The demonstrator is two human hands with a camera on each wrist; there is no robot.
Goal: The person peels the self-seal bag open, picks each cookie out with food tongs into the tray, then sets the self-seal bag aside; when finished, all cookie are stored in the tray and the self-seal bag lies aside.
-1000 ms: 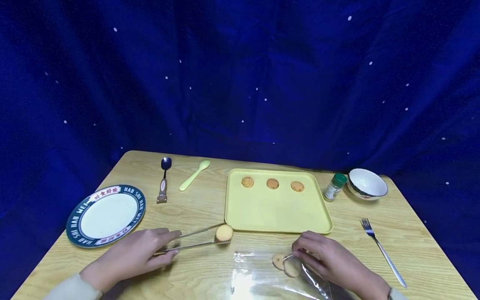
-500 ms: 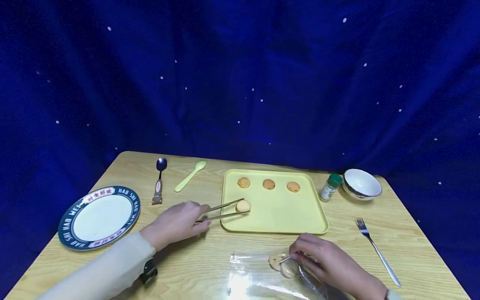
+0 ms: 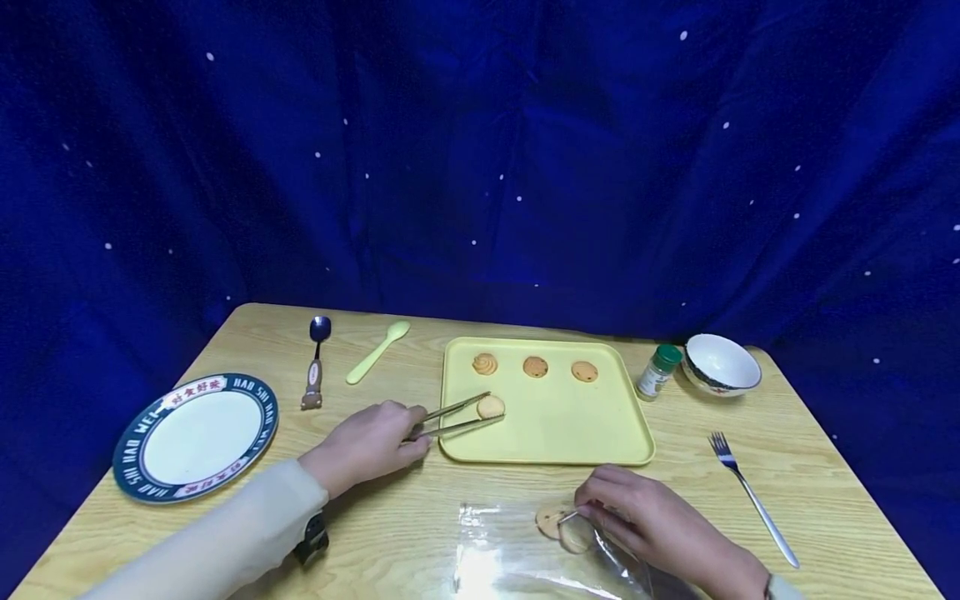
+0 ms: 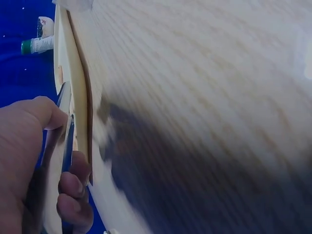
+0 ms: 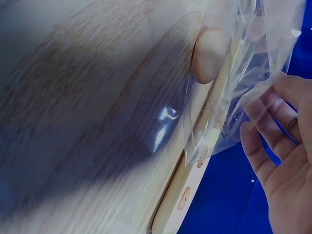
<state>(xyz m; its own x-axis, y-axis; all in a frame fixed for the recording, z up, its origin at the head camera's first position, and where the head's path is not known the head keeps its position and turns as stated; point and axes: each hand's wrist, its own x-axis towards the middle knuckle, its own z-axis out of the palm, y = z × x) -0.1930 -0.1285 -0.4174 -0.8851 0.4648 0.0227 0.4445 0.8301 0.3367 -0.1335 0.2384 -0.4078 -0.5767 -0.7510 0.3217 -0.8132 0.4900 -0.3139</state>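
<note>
Your left hand [image 3: 371, 440] grips the tongs [image 3: 465, 426] — their cookie [image 3: 491, 407] now brought to the tray [image 3: 570, 429]. Your right hand [image 3: 647, 518] still pinches the plastic bag [image 3: 517, 546].

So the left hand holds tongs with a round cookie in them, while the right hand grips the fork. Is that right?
Not quite: the head view shows the right hand pinching a clear plastic bag; the fork lies untouched on the table. The left hand does hold tongs with a round cookie in them.
</note>
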